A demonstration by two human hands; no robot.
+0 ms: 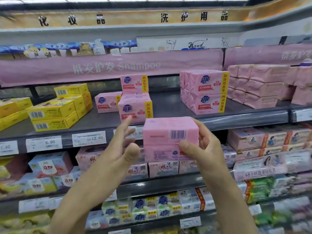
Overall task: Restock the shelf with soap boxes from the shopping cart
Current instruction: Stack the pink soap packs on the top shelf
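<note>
Head view is showing the right hand (pixel 204 149) gripping a pink soap box (pixel 170 137) just below and right of the pink stack (pixel 135 112). The left hand (pixel 121 149) is hovering spread beside the box. Judging the step, it is worth turning the label outward, then sliding the box flat onto the shelf (pixel 219 119) right of that stack.

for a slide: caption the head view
Right hand holds pink soap pack at shelf; left hand open beside it
</note>
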